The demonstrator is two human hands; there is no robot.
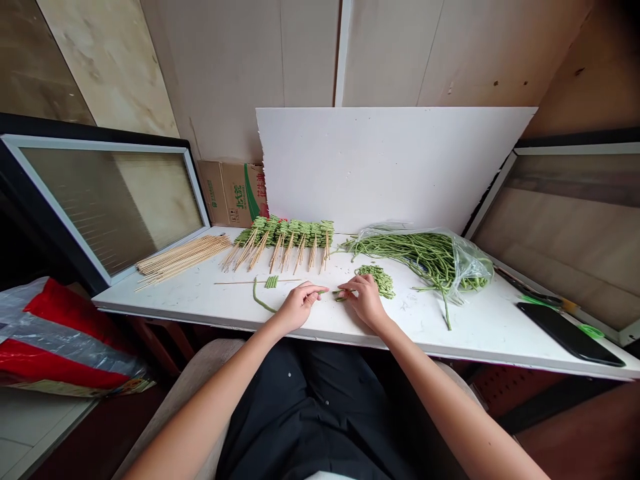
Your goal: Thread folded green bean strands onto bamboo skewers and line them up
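Note:
In my left hand (299, 307), closed between thumb and fingers, is a long green bean (263, 304); its tip pokes out to the right and its tail curves away left over the table. Opposite it, a small gap apart, my right hand (367, 300) is low over the table with fingers drawn together on short bean pieces (340, 295); how many it grips is hidden. A pile of cut bean pieces (381, 280) lies just behind my right hand. Left of my hands, a bamboo skewer (235, 283) lies flat, with several bean pieces (271, 282) side by side across it.
Skewered beans (290, 232) stand stacked at the back, sticks toward me. Loose skewers (183, 259) lie left. Whole long beans (415, 250) spill from a plastic bag (467, 267) at right. A black phone (570, 333) and scissors (525, 285) lie far right. A cardboard box (233, 193) stands behind.

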